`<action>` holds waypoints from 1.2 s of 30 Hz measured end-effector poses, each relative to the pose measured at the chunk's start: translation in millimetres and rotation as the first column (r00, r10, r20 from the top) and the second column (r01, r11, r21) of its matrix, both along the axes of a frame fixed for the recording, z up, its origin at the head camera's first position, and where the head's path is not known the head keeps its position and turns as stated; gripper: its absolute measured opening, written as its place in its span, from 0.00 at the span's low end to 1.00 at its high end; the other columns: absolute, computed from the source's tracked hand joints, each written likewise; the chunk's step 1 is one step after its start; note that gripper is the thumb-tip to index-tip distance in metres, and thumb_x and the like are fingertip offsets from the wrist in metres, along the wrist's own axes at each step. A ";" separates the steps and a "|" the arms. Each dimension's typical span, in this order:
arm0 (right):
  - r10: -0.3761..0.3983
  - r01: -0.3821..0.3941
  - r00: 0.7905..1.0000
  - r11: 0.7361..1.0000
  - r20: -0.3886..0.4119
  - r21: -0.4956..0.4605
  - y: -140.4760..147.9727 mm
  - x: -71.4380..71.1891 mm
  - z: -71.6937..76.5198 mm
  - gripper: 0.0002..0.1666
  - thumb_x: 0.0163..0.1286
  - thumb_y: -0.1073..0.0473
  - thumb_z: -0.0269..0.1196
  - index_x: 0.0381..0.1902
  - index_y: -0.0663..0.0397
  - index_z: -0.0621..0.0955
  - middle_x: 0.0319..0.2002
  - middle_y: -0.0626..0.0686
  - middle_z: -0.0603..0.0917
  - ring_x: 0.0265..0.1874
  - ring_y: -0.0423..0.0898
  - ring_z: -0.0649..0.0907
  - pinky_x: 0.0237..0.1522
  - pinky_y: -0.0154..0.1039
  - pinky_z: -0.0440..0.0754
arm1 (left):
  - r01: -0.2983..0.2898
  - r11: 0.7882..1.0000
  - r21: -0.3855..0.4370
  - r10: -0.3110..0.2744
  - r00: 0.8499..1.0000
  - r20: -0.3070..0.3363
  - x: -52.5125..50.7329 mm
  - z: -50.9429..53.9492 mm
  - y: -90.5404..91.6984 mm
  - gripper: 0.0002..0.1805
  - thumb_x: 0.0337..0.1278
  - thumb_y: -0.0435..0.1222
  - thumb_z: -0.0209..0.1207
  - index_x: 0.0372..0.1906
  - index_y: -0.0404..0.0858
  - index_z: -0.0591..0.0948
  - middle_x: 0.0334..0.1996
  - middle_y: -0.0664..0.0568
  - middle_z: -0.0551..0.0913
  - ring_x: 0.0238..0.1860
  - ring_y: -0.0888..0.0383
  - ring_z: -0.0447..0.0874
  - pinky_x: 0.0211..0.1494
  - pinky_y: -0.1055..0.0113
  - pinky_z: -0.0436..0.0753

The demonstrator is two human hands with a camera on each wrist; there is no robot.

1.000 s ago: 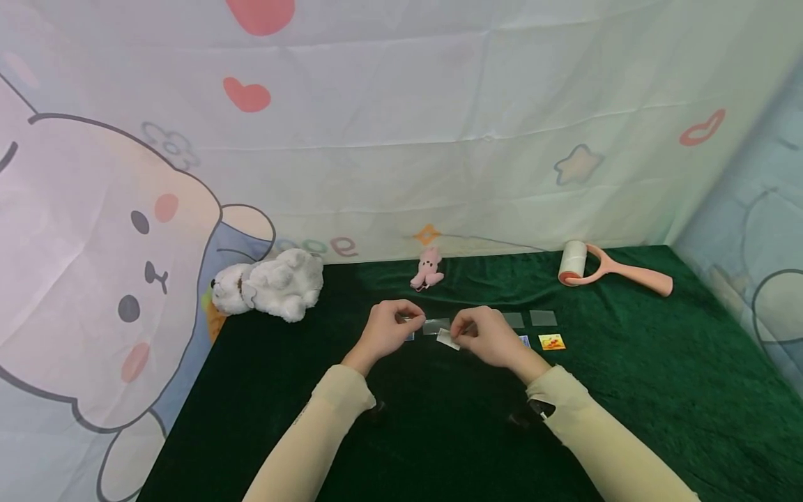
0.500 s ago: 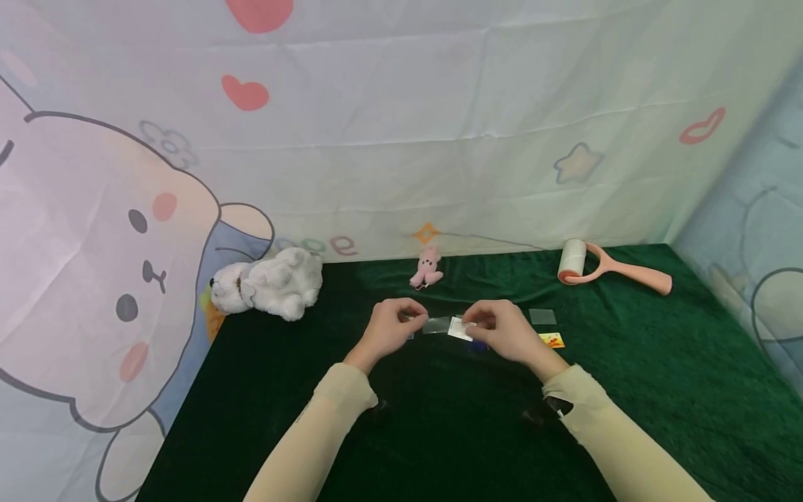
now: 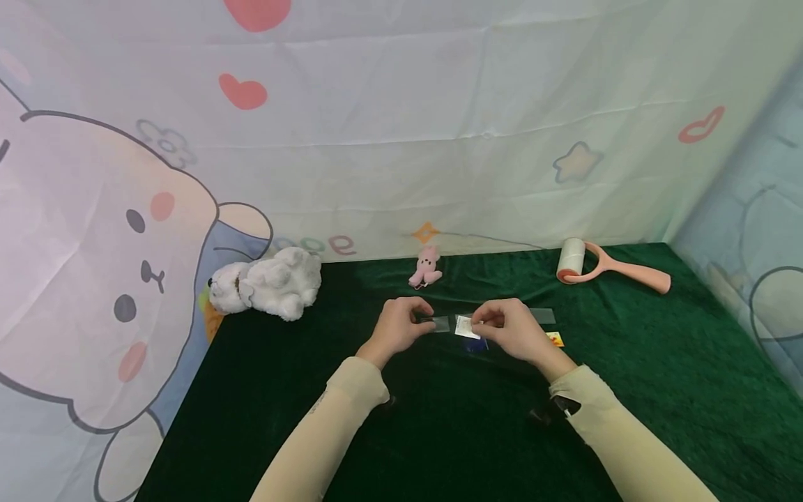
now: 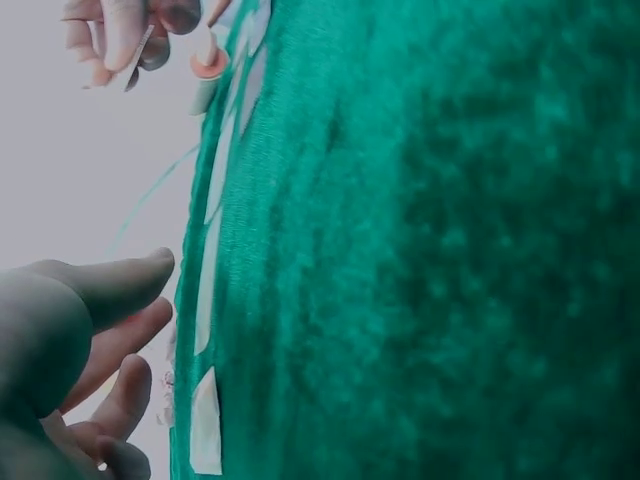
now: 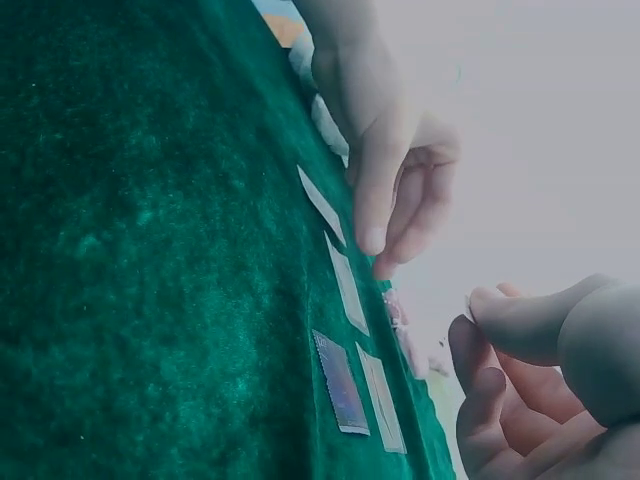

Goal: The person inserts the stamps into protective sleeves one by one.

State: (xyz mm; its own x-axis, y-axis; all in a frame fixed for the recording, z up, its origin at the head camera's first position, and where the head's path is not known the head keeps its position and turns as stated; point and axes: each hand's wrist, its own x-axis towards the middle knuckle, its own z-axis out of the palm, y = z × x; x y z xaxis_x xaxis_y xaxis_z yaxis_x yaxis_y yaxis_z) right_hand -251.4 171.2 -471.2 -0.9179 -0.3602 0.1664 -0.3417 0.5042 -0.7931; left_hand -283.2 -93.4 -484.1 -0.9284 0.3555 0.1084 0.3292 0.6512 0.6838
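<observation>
**White card: v. light, pinch by the edge**

White card (image 3: 465, 327) is raised in the R hand (image 3: 517, 330), just right of ctr in the head frame. Thumb + fingertips pinch its right end; L wrist view, upper left, shows it edge-on, thin. L hand (image 3: 398, 326), left of ctr: thumb & fingers apart, nothing gripped AFAICT, beside a clear piece (image 3: 441, 324) on the surface (image 3: 439, 425). Blue piece (image 3: 475, 344) sits just below the card in frame.

Handling (est.): near-weightless, semi-stiff, prob. creases if squeezed hard. Clear piece likely slick, tough to lift flat; get a nail under a corner. Best hold on card: light pinch at one end, no mid-face pressure.
</observation>
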 end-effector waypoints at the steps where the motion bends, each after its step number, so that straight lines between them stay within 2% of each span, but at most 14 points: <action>1: 0.001 -0.001 1.000 1.000 0.003 0.000 0.2 -0.1 0.0 0.03 0.72 0.64 0.70 0.41 0.51 0.89 0.39 0.50 0.88 0.34 0.46 0.82 0.41 0.43 0.83 | -0.008 1.000 -0.016 0.008 1.000 -0.003 -0.9 -1.1 0.8 0.11 0.65 0.36 0.72 0.49 0.39 0.88 0.44 0.50 0.90 0.33 0.56 0.80 0.37 0.63 0.82; 10: 0.024 -0.024 0.999 1.000 0.028 -0.005 -1.0 0.1 1.0 0.07 0.72 0.65 0.69 0.46 0.53 0.89 0.43 0.52 0.88 0.36 0.47 0.82 0.41 0.44 0.82 | -0.067 0.987 -0.143 0.065 0.998 -0.014 -4.2 -6.5 7.5 0.15 0.62 0.40 0.74 0.51 0.43 0.88 0.50 0.52 0.90 0.43 0.54 0.82 0.52 0.55 0.84; 13: 0.030 -0.030 0.999 1.000 0.022 0.000 -2.2 0.4 1.4 0.08 0.73 0.65 0.68 0.47 0.52 0.89 0.44 0.52 0.88 0.36 0.47 0.82 0.41 0.43 0.82 | -0.074 0.983 -0.169 0.070 0.997 -0.031 -3.6 -8.0 7.8 0.16 0.60 0.40 0.75 0.51 0.44 0.88 0.50 0.52 0.89 0.43 0.55 0.81 0.52 0.56 0.84; 18: 0.036 -0.036 0.999 0.999 0.006 0.002 -2.1 0.9 1.0 0.07 0.74 0.64 0.68 0.47 0.51 0.88 0.43 0.51 0.87 0.34 0.47 0.81 0.39 0.41 0.81 | -0.071 0.984 -0.162 0.065 0.997 -0.039 -2.6 -8.2 7.5 0.15 0.60 0.40 0.76 0.50 0.44 0.88 0.48 0.53 0.89 0.43 0.55 0.81 0.53 0.56 0.85; 26: 0.039 -0.040 0.999 0.999 -0.010 -0.008 -1.7 1.3 1.2 0.05 0.74 0.65 0.68 0.44 0.51 0.88 0.42 0.51 0.86 0.34 0.46 0.81 0.38 0.40 0.80 | -0.066 0.980 -0.188 0.060 0.998 -0.034 -2.6 -5.6 7.6 0.10 0.59 0.39 0.76 0.43 0.44 0.90 0.41 0.54 0.88 0.39 0.56 0.80 0.45 0.60 0.83; 30: 0.039 -0.039 0.999 0.999 0.002 -0.008 -1.4 1.8 1.9 0.06 0.74 0.65 0.67 0.45 0.51 0.88 0.42 0.51 0.86 0.35 0.47 0.80 0.39 0.42 0.80 | -0.048 0.986 -0.162 0.044 0.999 -0.025 -3.0 -4.4 7.1 0.09 0.60 0.41 0.76 0.43 0.44 0.91 0.42 0.55 0.88 0.37 0.57 0.80 0.43 0.62 0.83; 36: 0.022 -0.022 1.000 1.000 -0.003 0.004 0.7 0.8 2.4 0.08 0.75 0.65 0.66 0.48 0.52 0.88 0.46 0.52 0.88 0.39 0.47 0.81 0.47 0.45 0.82 | -0.001 1.000 -0.018 0.001 1.000 -0.019 -3.6 -0.6 4.0 0.08 0.61 0.43 0.75 0.41 0.45 0.90 0.38 0.57 0.87 0.32 0.57 0.80 0.35 0.64 0.83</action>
